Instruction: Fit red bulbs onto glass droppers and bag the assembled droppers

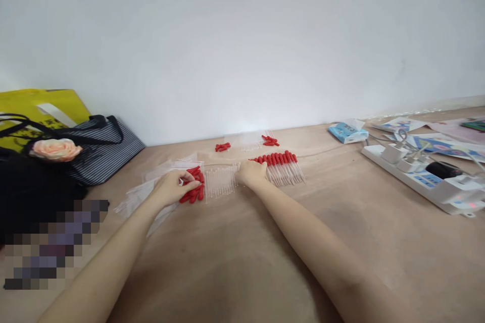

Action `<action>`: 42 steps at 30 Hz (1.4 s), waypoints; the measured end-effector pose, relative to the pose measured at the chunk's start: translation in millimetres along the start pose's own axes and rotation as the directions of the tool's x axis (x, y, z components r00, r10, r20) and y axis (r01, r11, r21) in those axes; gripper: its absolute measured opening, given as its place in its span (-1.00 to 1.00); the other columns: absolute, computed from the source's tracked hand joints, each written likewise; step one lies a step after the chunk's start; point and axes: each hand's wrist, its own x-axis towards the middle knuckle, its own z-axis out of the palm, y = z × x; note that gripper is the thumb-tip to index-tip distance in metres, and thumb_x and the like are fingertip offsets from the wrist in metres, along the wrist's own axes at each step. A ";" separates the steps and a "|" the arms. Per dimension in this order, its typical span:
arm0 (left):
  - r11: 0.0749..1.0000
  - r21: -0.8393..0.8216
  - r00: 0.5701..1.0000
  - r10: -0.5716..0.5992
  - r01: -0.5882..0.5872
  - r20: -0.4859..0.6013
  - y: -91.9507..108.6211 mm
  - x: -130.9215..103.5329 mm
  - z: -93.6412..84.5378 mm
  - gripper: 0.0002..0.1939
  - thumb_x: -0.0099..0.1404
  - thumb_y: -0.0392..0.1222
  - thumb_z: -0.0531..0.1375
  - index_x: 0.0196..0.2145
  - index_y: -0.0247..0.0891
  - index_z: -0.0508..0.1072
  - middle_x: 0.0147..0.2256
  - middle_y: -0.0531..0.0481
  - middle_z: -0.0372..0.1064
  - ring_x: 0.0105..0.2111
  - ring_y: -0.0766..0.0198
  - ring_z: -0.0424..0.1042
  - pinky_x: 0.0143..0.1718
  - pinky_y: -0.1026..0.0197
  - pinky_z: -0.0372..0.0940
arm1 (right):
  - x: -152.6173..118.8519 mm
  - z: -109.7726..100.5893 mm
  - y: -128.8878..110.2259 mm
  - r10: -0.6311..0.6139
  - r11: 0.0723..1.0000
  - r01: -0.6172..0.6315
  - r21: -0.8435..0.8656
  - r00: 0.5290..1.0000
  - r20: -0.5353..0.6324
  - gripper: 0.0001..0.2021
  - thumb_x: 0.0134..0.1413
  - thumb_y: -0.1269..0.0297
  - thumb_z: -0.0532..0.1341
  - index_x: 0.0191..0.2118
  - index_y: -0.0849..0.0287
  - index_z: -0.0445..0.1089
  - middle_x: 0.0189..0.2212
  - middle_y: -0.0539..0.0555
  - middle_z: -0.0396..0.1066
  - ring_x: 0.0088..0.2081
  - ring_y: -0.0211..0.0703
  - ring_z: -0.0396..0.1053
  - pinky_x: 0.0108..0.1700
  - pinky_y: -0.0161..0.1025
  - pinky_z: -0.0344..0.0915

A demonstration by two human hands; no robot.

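My left hand (pixel 172 187) is at a pile of small red pieces (pixel 194 197), its thumb and fingertips closed around one at the near side. Right of the pile, thin clear sticks (pixel 220 181) lie side by side in a row. My right hand (pixel 252 172) is curled down at the right end of that row, fingers bent and mostly hidden, so what it grips does not show. Touching its right side is a row of clear sticks with red ends (pixel 282 164), the red ends pointing away from me.
Clear plastic bags (pixel 140 194) lie left of the pile. Toward the wall are more red pieces (pixel 270 140) and clear sticks (pixel 250 144). A tissue pack (pixel 346 132) and a power strip with plugs (pixel 420 179) sit right. A striped bag (pixel 102 151) and yellow bag (pixel 68 103) stand left.
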 end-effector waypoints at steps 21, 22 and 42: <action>0.956 0.283 0.997 0.074 -0.076 0.021 42.3 -35.2 -12.6 -0.87 -0.04 -0.22 0.12 -0.45 -0.22 0.40 -0.51 0.07 0.44 -0.47 0.21 0.41 -0.52 0.28 0.16 | -65.8 12.7 125.3 -0.575 0.724 0.679 0.124 0.693 -0.435 -0.74 0.10 0.48 -0.04 -0.09 0.23 0.21 -0.33 0.14 0.29 -0.33 -0.16 0.25 -0.29 -0.24 0.21; 0.967 0.212 0.989 0.144 -0.144 0.015 46.5 -39.1 -8.0 -0.84 -0.02 -0.22 0.11 -0.41 -0.22 0.42 -0.51 0.08 0.45 -0.48 0.24 0.41 -0.49 0.28 0.19 | -66.1 15.0 126.4 -0.587 0.722 0.684 0.105 0.687 -0.429 -0.71 0.09 0.50 -0.04 -0.06 0.23 0.20 -0.32 0.14 0.28 -0.32 -0.15 0.25 -0.28 -0.23 0.22; 0.756 -0.154 0.770 0.635 -0.636 -0.065 63.5 -63.2 90.5 -0.82 0.20 -0.18 0.09 -0.36 -0.23 0.48 -0.37 -0.02 0.33 -0.36 0.30 0.34 -0.32 0.24 0.27 | -74.3 22.5 124.3 -0.606 0.730 0.678 0.089 0.702 -0.375 -0.78 0.14 0.36 0.00 -0.14 0.17 0.32 -0.34 0.09 0.32 -0.30 -0.18 0.26 -0.25 -0.21 0.11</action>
